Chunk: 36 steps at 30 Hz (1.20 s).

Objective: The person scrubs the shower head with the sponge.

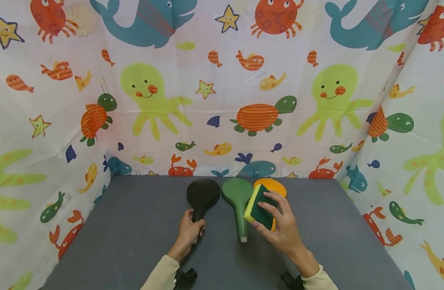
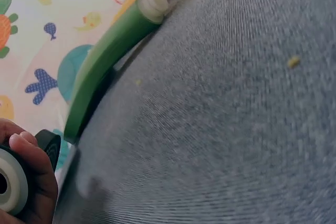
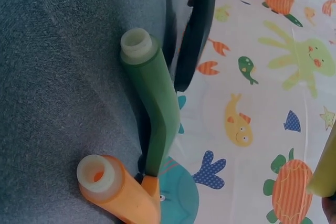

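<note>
My left hand (image 1: 188,233) grips the handle of a black shower head (image 1: 203,192), whose round head points toward the back of the table. In the left wrist view, the pale ring at its handle end shows beside my fingers. My right hand (image 1: 285,227) holds a yellow and dark green sponge (image 1: 261,207) between thumb and fingers, above an orange shower head (image 1: 274,185) that it partly hides. Between the hands lies a green shower head (image 1: 238,193), its white threaded end toward me. Only a strip of the sponge (image 3: 324,171) enters the right wrist view.
The grey table (image 1: 135,225) ends at a hanging cloth (image 1: 222,121) printed with sea animals, which also runs along both sides. A small yellow crumb (image 2: 293,62) lies on the table surface.
</note>
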### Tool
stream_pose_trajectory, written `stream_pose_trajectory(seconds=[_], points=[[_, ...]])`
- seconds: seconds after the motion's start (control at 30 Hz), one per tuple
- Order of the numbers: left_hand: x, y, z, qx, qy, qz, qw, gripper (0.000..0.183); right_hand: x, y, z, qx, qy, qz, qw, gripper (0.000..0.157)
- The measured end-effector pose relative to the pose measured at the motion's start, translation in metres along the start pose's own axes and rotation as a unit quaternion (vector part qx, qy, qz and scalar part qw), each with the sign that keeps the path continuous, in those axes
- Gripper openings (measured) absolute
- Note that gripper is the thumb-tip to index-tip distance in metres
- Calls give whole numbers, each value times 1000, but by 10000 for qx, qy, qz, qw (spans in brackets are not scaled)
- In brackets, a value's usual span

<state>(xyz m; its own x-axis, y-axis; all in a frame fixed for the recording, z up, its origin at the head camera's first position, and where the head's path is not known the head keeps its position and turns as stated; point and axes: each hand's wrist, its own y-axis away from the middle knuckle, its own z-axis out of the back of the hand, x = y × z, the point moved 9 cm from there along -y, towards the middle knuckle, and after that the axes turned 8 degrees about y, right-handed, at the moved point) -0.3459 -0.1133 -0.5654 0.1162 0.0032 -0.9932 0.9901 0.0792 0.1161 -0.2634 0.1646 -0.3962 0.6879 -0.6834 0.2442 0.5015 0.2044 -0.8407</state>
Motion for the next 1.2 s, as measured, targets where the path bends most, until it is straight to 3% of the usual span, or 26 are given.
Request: stream_pose_trajectory(seconds=[0.43, 1.07, 1.2], points=[[-47, 20, 3, -194, -315, -551, 9978, 62, 8, -4, 3, -18, -191, -31, 9998, 49], [-101, 42, -10, 53, -659, -1197, 9906, 57, 31, -28, 4, -120, -139, 243, 9995, 50], [-110, 52, -12, 88, -864, -1438, 9858, 57, 37, -32, 5, -200, -93, 266, 9994, 50]])
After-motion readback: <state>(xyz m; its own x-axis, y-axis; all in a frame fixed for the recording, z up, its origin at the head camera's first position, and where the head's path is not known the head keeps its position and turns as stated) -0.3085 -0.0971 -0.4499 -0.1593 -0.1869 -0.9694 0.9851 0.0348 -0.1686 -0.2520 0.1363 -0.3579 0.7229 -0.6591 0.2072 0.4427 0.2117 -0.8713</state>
